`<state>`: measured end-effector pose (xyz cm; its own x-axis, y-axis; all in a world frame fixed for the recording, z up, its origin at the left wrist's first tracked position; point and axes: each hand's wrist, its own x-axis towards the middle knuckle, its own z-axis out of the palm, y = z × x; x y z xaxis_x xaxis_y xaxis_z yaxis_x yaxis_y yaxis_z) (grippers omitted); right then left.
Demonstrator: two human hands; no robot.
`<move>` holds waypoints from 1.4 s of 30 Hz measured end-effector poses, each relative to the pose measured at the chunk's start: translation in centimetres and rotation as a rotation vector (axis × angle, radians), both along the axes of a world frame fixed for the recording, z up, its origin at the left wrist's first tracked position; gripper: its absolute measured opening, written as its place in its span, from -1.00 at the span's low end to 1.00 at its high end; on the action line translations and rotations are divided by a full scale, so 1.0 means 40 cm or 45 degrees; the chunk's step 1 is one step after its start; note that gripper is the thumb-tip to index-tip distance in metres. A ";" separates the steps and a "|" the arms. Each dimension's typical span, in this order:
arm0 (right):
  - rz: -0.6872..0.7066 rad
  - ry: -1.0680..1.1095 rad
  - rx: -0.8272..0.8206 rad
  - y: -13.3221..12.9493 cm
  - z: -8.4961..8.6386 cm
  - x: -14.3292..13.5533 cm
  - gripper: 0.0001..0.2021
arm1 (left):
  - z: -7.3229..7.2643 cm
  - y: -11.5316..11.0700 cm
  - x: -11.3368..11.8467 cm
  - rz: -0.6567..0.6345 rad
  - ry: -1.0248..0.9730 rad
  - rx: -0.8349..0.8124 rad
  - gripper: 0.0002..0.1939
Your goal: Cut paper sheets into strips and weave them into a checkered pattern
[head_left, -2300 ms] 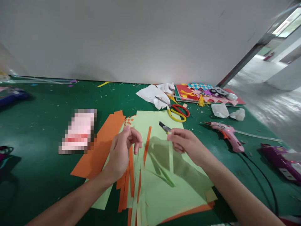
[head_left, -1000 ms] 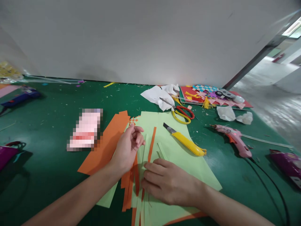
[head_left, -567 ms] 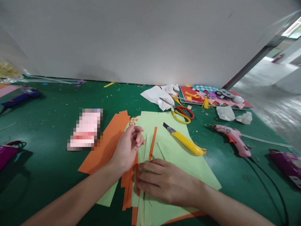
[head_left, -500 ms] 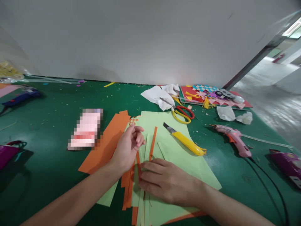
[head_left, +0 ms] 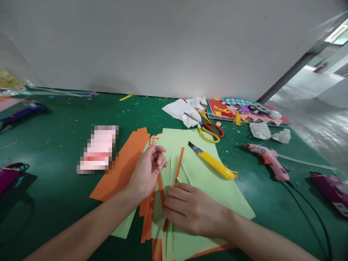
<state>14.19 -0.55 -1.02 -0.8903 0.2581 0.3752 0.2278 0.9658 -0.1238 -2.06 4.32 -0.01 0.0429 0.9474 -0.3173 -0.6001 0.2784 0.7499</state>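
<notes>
Several orange paper strips [head_left: 179,165] and pale green strips lie across a light green sheet [head_left: 214,203]. My right hand [head_left: 193,208] rests over them, palm down, its fingers bent together on the strips; what its fingertips hold is hidden. Turned partly up, my left hand [head_left: 150,170] has its fingers curled in, and whatever is between them cannot be made out. Just beyond it is a small orange and green woven checkered piece [head_left: 154,139]. Orange sheets [head_left: 121,163] lie left of my left hand. A yellow utility knife [head_left: 217,164] lies on the green sheet.
Scissors [head_left: 210,132] and crumpled white paper [head_left: 181,110] lie at the back. On the right are a pink glue gun [head_left: 270,161] with its cord and a purple object [head_left: 330,190]. A pixelated object [head_left: 100,148] is at the left. A wall [head_left: 141,47] closes the table's rear.
My right hand has shifted slightly right, and the orange strip near it has moved a little the same way. A short green strip end now shows above its fingers. My left hand stays put.
</notes>
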 end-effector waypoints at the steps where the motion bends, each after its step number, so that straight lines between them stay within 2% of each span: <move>1: -0.013 0.039 -0.028 0.001 0.000 0.000 -0.82 | -0.001 0.000 0.000 -0.002 0.005 0.004 -0.68; 7: -0.129 0.587 -0.370 0.019 0.030 0.020 -0.84 | 0.004 -0.006 0.005 -0.065 0.139 0.052 -0.68; 11: -0.241 0.932 -0.765 0.038 0.062 0.051 -0.79 | 0.017 -0.018 0.013 -0.164 0.312 0.091 -0.69; 15: -0.441 1.320 -1.167 0.058 0.059 0.075 -0.75 | 0.024 -0.028 0.015 -0.263 0.461 0.182 -0.71; 17: -0.519 1.486 -1.317 0.067 0.050 0.081 -0.79 | 0.027 -0.032 0.015 -0.359 0.453 0.219 -0.73; 20: -0.617 1.601 -1.450 0.078 0.041 0.085 -0.87 | 0.033 -0.038 0.018 -0.606 0.408 0.245 -0.72; 23: -0.598 1.584 -1.474 0.079 0.042 0.086 -0.91 | 0.041 -0.043 0.021 -0.732 0.406 0.260 -0.66; 30: -0.318 1.179 -1.567 0.056 0.052 0.068 -0.92 | 0.044 -0.039 0.025 -0.487 0.577 0.255 -0.74; 35: -0.488 0.892 -1.550 0.052 0.060 0.053 -0.85 | 0.028 -0.036 0.022 -0.440 0.772 0.303 -0.61; 42: -0.691 0.776 -1.453 0.053 0.061 0.051 -0.76 | 0.022 -0.047 0.026 -0.459 0.869 0.376 -0.46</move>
<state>16.22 1.58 1.41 -0.3575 0.9338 0.0144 0.1623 0.0773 -0.9837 -1.03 2.43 0.88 0.2482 0.9608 -0.1239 0.1021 0.1012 0.9896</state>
